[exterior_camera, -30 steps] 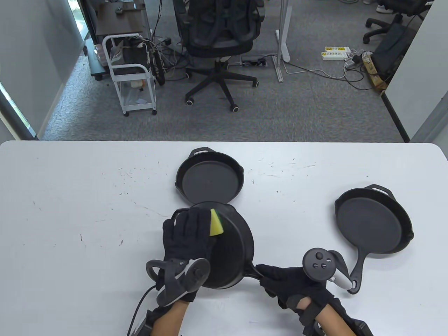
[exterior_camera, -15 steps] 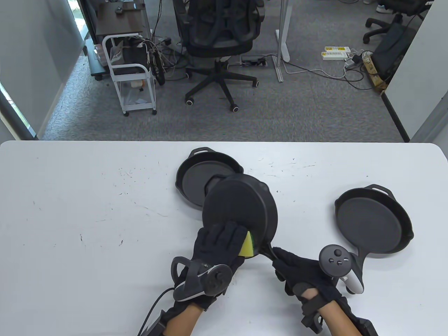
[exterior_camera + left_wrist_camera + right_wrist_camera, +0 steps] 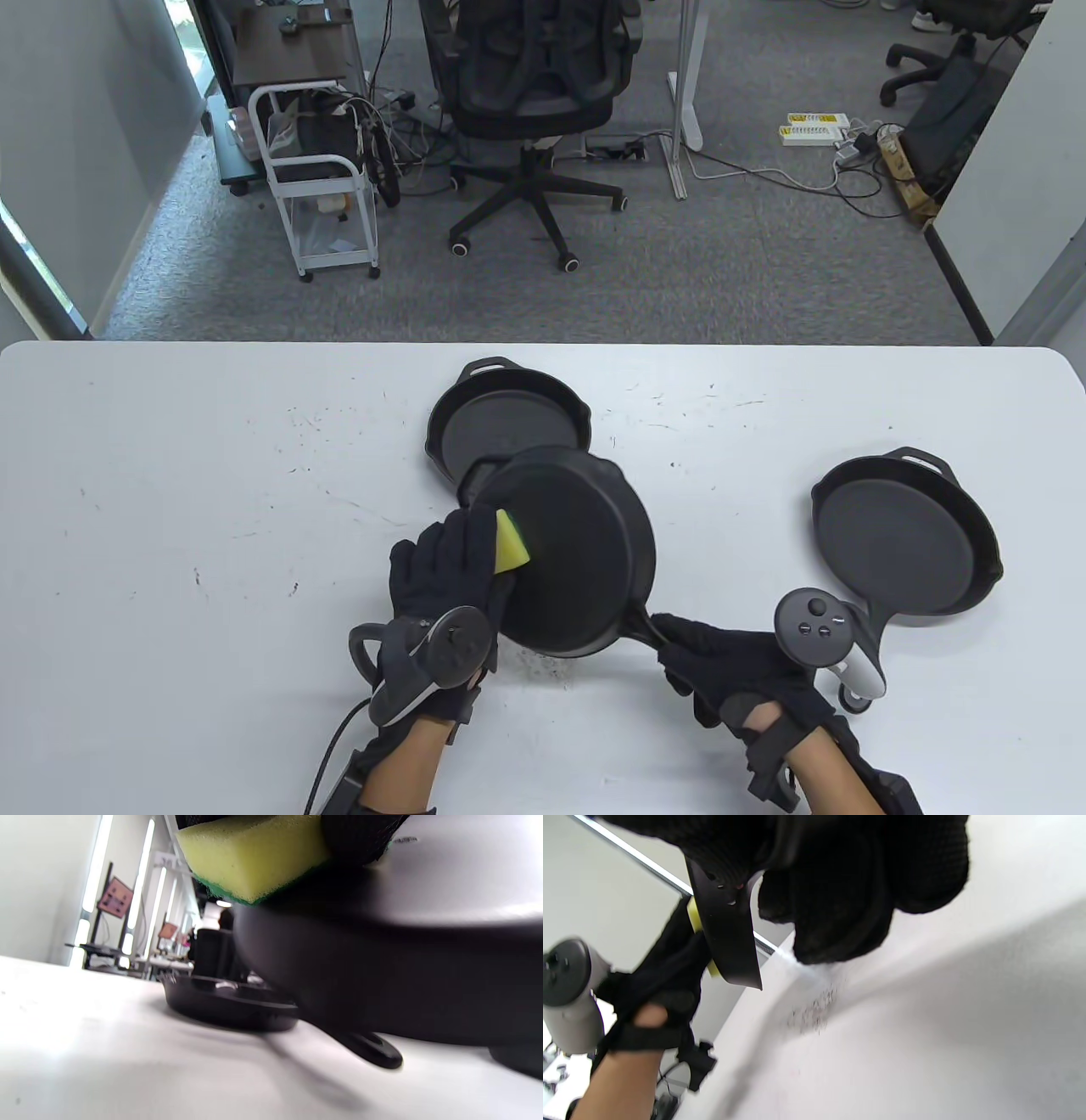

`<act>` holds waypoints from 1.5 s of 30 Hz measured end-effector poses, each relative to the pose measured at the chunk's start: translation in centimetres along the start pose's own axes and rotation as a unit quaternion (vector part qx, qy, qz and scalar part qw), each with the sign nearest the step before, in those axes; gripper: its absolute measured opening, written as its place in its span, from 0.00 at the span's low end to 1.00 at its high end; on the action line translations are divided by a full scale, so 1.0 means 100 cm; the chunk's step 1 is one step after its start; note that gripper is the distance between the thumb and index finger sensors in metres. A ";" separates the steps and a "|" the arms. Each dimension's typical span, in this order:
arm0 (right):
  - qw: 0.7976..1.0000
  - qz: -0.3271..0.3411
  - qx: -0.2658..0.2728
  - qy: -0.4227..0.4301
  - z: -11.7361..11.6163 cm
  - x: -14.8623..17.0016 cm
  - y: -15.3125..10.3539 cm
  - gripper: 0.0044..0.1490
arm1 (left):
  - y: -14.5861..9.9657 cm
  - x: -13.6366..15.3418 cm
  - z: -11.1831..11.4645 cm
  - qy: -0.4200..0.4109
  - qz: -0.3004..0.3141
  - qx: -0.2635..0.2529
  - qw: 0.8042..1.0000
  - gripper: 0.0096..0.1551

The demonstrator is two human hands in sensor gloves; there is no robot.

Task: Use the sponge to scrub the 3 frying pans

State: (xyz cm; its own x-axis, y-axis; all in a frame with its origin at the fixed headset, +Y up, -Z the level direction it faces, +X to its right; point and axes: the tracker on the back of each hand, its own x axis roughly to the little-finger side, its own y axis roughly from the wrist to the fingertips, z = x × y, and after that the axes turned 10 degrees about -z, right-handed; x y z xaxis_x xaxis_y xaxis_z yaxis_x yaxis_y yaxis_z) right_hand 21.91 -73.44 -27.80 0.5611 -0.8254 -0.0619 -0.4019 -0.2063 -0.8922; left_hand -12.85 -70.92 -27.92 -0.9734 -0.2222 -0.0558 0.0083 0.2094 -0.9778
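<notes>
1. The middle frying pan is held bottom-up and tilted above the table, its handle gripped by the curled right hand.
2. The yellow-green sponge is pinched in the left hand and pressed against the pan's left edge.
3. Two other pans rest upright on the table.

The held pan looks like matt black cast metal. The sponge is porous yellow foam with a rough green face. The counter is smooth and white.

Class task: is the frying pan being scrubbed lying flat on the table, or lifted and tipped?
Lifted and tipped. The right hand grips the frying pan by its handle, holding it above the table, underside showing.
</notes>
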 end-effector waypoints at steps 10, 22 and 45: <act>0.977 -0.055 0.206 -0.009 0.007 -0.017 -0.009 0.31 | -0.003 -0.030 0.019 0.041 0.077 0.081 0.993 0.46; 0.959 -0.092 0.241 -0.118 -0.011 -0.068 0.087 0.33 | -0.002 -0.018 0.015 0.027 0.056 0.082 0.995 0.46; 0.924 -0.181 0.169 -0.290 -0.052 -0.062 0.195 0.35 | 0.001 -0.013 0.012 0.037 0.028 0.090 0.995 0.46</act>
State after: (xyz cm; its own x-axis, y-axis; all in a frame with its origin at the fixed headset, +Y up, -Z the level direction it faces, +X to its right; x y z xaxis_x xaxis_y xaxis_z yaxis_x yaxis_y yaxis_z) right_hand 6.84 -75.09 -42.49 0.9477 -0.2934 0.1254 0.0817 -0.1566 -0.9843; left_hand -11.34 -71.79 -28.23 -0.9843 -0.1439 -0.1022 0.0968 0.0438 -0.9943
